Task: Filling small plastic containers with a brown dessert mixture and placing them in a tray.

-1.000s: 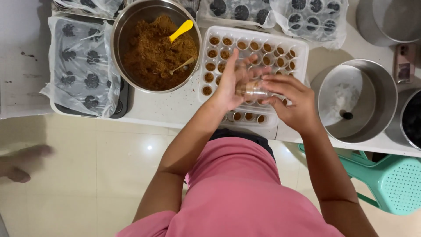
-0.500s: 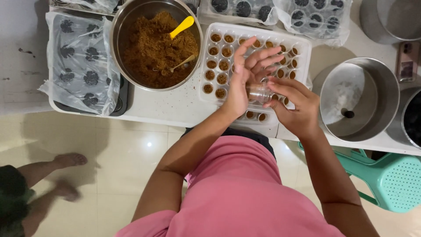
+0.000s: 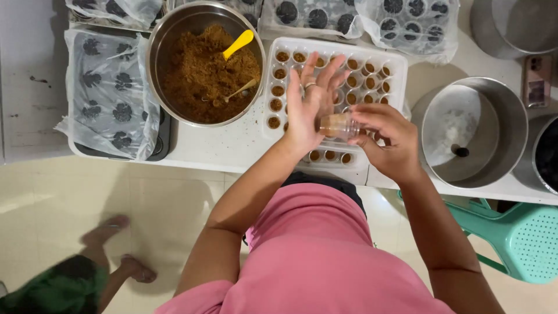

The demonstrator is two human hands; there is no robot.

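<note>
Cup-filling looks like the step you have in hand: your right hand (image 3: 388,138) grips a small clear cup (image 3: 339,124) with brown filling by its side, held just above the white tray of small cups (image 3: 388,57), while your left hand (image 3: 311,104) stands open with fingers spread, its palm touching the cup's end. Judging from this, you are pressing or levelling the filling. Next you would need to seat the cup upright in a free pocket near the tray's front edge. Beside the tray sits the steel bowl of brown crumb (image 3: 203,70) with a yellow scoop (image 3: 238,43).
</note>
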